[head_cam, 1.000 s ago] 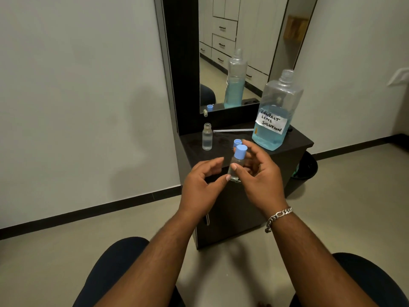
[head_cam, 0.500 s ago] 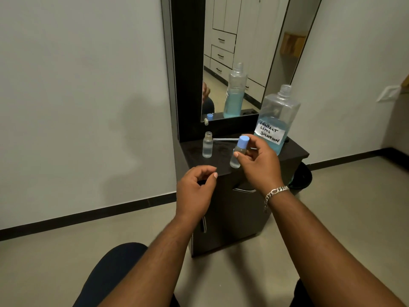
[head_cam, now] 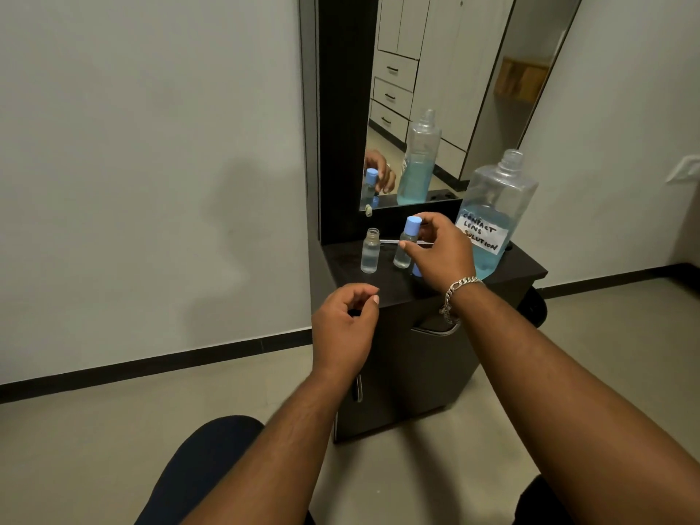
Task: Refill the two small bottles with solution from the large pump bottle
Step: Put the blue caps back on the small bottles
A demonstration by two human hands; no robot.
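Since a second ago: right hand (head_cam: 439,252) carries the capped bottle away from the lap, out over the cabinet top; left hand (head_cam: 346,323) lets go of it and drops back near the front edge.
Right hand: fingers and thumb pinch the small clear plastic bottle with the blue cap (head_cam: 406,244) around its shoulder, base at or just above the top; I cannot tell if it touches yet.
Why held high: gripping near the cap keeps the bottle upright and leaves its base free to set down.
Left hand: fingers loosely curled, holding nothing, hovering just short of the cabinet's front edge, ready to help.
Open bottle: small clear uncapped bottle (head_cam: 370,251) stands upright toward the back-left corner of the dark wooden cabinet top (head_cam: 397,293), just beside the capped one.
Loose cap: blue cap (head_cam: 416,270) peeks out under the right hand, likely the open bottle's.
Big bottle: large clear plastic bottle of blue liquid with a handwritten label (head_cam: 492,221) stands at the back-right corner, neck open, its pump off.
Thin tube: pale tube (head_cam: 390,241) lies along the back edge, presumably the pump's.
Progress, my read: one bottle refilled and closed; the open one wants its cap.
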